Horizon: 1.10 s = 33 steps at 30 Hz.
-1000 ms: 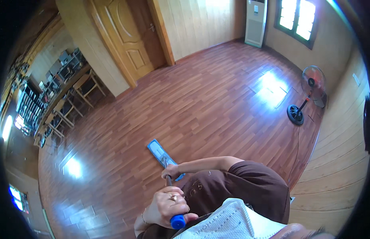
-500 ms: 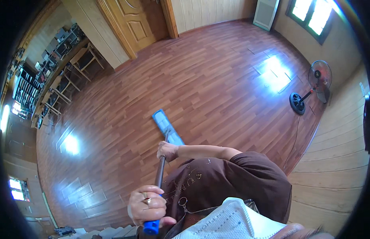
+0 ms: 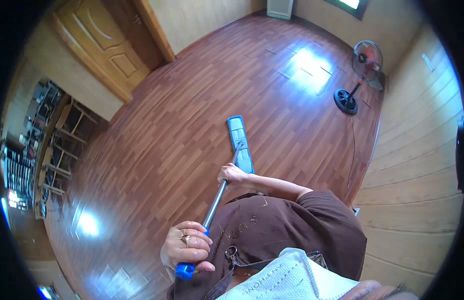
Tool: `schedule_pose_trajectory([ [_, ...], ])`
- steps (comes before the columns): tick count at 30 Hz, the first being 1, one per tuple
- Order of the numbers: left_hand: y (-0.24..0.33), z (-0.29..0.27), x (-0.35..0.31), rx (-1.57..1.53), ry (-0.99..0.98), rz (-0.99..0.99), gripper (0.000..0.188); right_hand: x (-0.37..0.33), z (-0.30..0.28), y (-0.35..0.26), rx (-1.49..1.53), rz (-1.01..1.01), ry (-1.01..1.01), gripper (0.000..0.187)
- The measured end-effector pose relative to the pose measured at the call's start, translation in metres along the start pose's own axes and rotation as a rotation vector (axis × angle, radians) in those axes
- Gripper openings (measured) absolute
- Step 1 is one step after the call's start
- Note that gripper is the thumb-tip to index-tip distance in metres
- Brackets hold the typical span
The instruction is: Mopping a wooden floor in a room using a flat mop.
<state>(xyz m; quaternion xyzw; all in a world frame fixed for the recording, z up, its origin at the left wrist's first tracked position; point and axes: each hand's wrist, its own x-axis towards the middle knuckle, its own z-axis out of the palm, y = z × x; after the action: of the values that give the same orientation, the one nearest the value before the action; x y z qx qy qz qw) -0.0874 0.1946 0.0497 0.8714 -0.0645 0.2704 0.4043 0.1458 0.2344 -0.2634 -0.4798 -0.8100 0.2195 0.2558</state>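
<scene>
A flat mop point(image 3: 210, 206) is in both my hands, its metal pole slanting away from my chest toward the floor. My left hand point(image 3: 188, 246), with rings on its fingers, is wrapped round the blue grip at the upper end. Farther down, my right hand point(image 3: 233, 175) closes round the pole, with the right forearm coming across from the right. The long, narrow mop head point(image 3: 238, 134) has a pale blue top and darker blue edges. It lies flat on the wood-patterned floor point(image 3: 182, 135), just beyond my right hand, which partly overlaps its near end.
At right, a standing fan point(image 3: 346, 101) trails a cord along the wall point(image 3: 407, 185). A wooden door point(image 3: 104, 47) is at the far left. Chairs point(image 3: 59, 157) line a long counter at left. A white cabinet-like unit point(image 3: 279, 9) stands at the back.
The mop head has moved right across the floor and turned more in line with my view. Both hands keep their hold. My view has swung right, so the fan and door appear farther left.
</scene>
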Motion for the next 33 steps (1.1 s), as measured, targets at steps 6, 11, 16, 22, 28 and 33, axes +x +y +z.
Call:
schedule_pose_trajectory([
  [6,-0.048,-0.005,0.041,-0.202,-0.089,0.047,0.034,-0.058,-0.040,0.028,-0.030,0.226,0.167,0.014],
  [11,-0.098,0.003,0.084,-0.403,-0.192,0.057,0.029,-0.110,-0.080,0.042,-0.134,0.554,0.276,0.010],
  [16,-0.134,0.015,0.133,-0.403,-0.491,0.092,0.025,-0.148,-0.095,0.039,-0.141,0.643,0.539,0.018],
  [22,-0.153,0.037,0.153,-0.384,-0.583,0.026,0.018,-0.157,-0.080,0.055,-0.098,0.729,0.808,0.024],
  [28,-0.167,0.041,0.166,-0.276,-0.493,-0.085,0.013,-0.158,-0.093,0.128,-0.009,0.667,0.808,0.024],
  [33,-0.196,0.081,0.160,-0.161,-0.277,-0.046,0.016,-0.154,-0.115,0.181,-0.115,0.759,0.638,0.028],
])
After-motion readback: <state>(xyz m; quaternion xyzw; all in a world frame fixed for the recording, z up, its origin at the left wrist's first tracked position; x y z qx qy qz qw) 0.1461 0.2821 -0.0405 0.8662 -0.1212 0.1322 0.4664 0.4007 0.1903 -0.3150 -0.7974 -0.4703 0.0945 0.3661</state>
